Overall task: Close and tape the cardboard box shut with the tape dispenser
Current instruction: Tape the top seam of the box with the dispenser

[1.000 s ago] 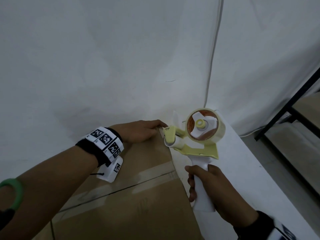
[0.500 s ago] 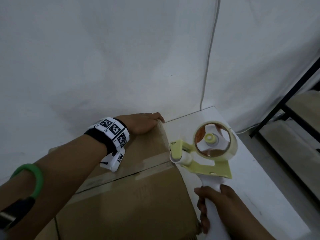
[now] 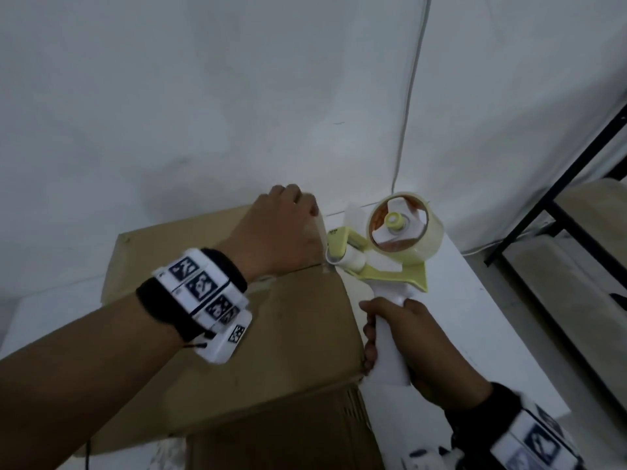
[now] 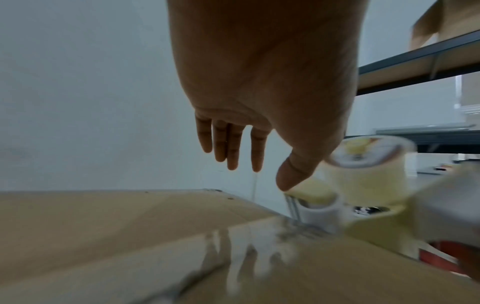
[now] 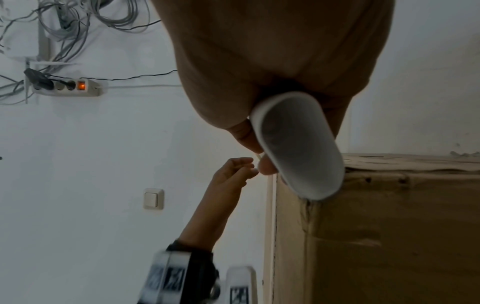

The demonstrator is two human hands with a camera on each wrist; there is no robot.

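Taping underway: right hand grips dispenser at box edge, left hand hovers fingers spread; next, cutting the tape.

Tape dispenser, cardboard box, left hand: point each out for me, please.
tape dispenser (image 3: pixel 390 337): head view, on its white handle.
cardboard box (image 3: pixel 288 334): head view, on its top flap near the right edge.
left hand (image 3: pixel 271 228): head view, on the back of the hand.

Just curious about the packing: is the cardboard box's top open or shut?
Shut: the cardboard box flaps lie flat, glossy tape covering their seam.
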